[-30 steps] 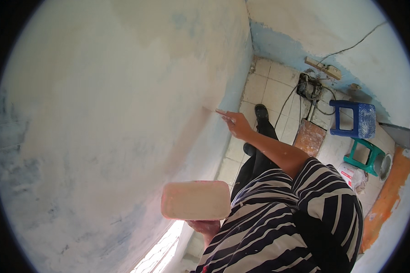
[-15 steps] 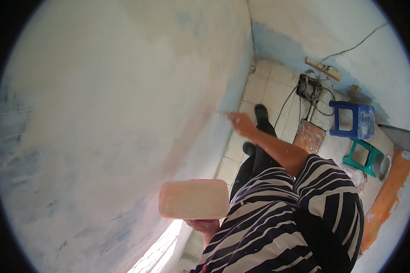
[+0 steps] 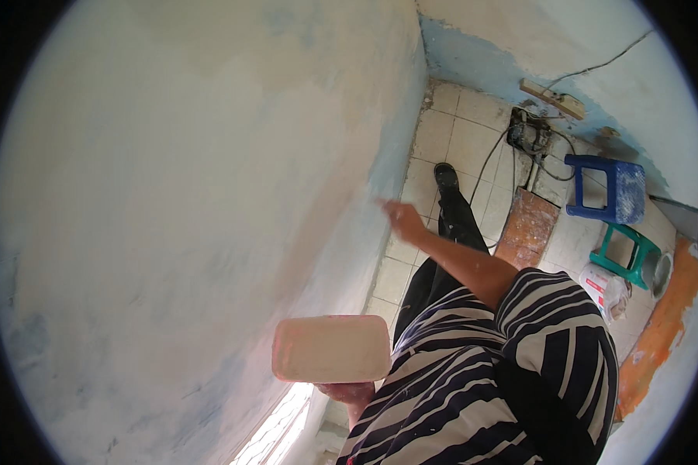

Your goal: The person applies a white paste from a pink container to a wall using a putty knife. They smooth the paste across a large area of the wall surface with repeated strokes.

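My left hand (image 3: 349, 393) supports a shallow pink-rimmed rectangular tub (image 3: 332, 349) from below; a smooth cream-coloured paste fills its top. Most of that hand's fingers are hidden under the tub. My right hand (image 3: 403, 222) is raised beside the large wall (image 3: 209, 194), near its lower blue strip, with the fingers closed. Whatever it grips is too thin and blurred to make out. Whitish filler coats the wall in uneven patches over pale blue paint, and a darker beige streak (image 3: 318, 225) runs down it beside my right hand.
On the tiled floor (image 3: 434, 139) stand a blue stool (image 3: 624, 191) and a green stool (image 3: 638, 261), with a white and red bag (image 3: 597, 284) next to them. Black cables (image 3: 485, 167) trail from a dusty dark device (image 3: 529, 132). A stained brown board (image 3: 529, 229) lies near my legs.
My right hand has shifted slightly down and stays by the wall. The tub has dropped a little in view. One of my feet, seen before, is now hidden.
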A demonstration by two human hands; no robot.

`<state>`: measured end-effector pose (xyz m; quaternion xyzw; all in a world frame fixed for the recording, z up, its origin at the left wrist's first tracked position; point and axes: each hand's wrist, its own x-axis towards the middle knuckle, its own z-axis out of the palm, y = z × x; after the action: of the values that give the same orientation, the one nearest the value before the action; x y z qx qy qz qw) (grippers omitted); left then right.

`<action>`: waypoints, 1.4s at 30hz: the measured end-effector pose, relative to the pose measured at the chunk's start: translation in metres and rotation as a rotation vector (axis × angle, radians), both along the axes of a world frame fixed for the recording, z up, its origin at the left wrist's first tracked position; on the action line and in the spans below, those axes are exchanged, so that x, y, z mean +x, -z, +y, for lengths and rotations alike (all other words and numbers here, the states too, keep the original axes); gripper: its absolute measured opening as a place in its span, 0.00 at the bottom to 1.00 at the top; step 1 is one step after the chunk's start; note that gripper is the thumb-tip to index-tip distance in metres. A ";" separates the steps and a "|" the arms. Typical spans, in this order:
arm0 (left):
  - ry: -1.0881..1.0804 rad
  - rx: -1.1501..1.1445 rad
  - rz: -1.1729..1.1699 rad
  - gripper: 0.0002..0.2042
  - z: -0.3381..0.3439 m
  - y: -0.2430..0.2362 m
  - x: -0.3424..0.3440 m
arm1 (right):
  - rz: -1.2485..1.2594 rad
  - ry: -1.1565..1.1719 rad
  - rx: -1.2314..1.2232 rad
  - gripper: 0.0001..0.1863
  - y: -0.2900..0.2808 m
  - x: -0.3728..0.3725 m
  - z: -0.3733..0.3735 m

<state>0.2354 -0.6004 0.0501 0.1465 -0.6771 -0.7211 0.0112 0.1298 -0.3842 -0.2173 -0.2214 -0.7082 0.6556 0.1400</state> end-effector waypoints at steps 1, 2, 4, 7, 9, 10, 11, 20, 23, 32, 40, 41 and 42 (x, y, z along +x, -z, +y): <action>0.026 -0.008 0.011 0.23 0.002 -0.005 -0.007 | -0.098 0.169 0.310 0.18 0.043 -0.022 0.026; 0.016 -0.013 0.013 0.23 -0.004 -0.006 -0.008 | -0.262 0.264 0.375 0.17 0.047 -0.043 0.055; -0.018 -0.027 0.006 0.22 -0.018 -0.007 -0.010 | -0.280 0.381 -0.108 0.16 0.002 -0.082 0.110; 0.018 -0.046 0.007 0.22 -0.020 -0.016 -0.018 | 0.039 0.476 -0.135 0.17 -0.005 -0.125 0.111; 0.002 -0.062 0.009 0.22 -0.025 -0.017 -0.021 | 0.067 0.469 0.185 0.21 -0.034 -0.129 0.040; -0.005 -0.066 0.007 0.22 -0.027 -0.017 -0.020 | 0.184 0.470 0.180 0.23 -0.041 -0.114 0.005; -0.010 -0.063 0.001 0.22 -0.029 -0.016 -0.019 | 0.187 0.375 0.162 0.23 -0.038 -0.090 -0.023; 0.001 -0.074 0.009 0.22 -0.020 0.017 -0.033 | 0.027 0.524 -0.303 0.15 0.048 -0.124 0.146; 0.006 -0.074 0.009 0.21 -0.018 0.019 -0.032 | -0.093 0.439 0.256 0.16 0.043 -0.132 0.090; -0.024 -0.096 0.019 0.21 -0.029 0.023 -0.042 | -0.215 0.444 -0.126 0.16 0.026 -0.096 0.103; -0.015 -0.092 0.017 0.21 -0.032 0.018 -0.048 | -0.038 0.007 0.294 0.23 0.046 -0.068 -0.004; -0.021 -0.090 0.017 0.21 -0.035 0.020 -0.050 | 0.038 -0.033 0.196 0.22 0.053 -0.052 -0.011; -0.020 -0.094 0.019 0.21 -0.036 0.019 -0.054 | -0.094 -0.038 0.265 0.20 0.069 -0.051 0.001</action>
<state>0.1815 -0.6359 0.0308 0.1457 -0.7086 -0.6897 0.0315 0.0787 -0.3830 -0.2862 -0.2180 -0.7986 0.5476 0.1221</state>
